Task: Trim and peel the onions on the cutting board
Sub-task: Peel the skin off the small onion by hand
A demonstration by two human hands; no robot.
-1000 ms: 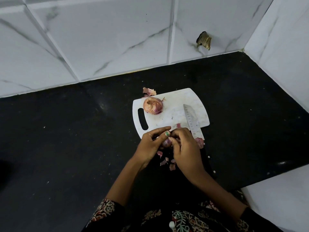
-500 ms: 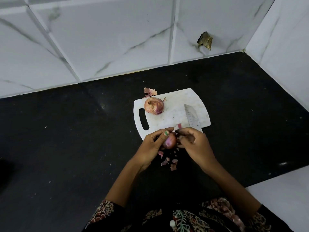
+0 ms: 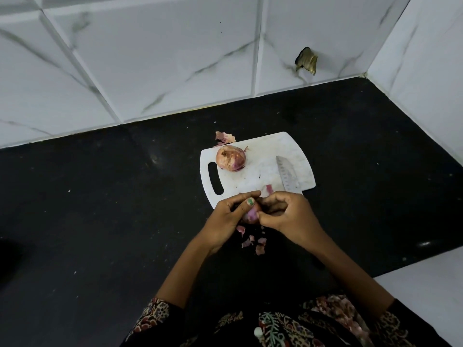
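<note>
Fingers of left hand [image 3: 226, 216] and right hand [image 3: 288, 216] curled around small onion [image 3: 251, 214], whole onion [image 3: 230, 157] and knife [image 3: 288, 177] on cutting board [image 3: 260, 151], peel scraps [image 3: 253, 240] beneath.

Two hands meeting fingertip to fingertip in front of the body

The left hand [image 3: 229, 216] has its fingers curled and its thumb laid across the top, gripping a small onion [image 3: 251, 214]; the right hand [image 3: 288, 216] faces it with knuckles up, thumb and fingers pinching at the same onion. Both forearms are bare and angle inward from patterned sleeves
</note>
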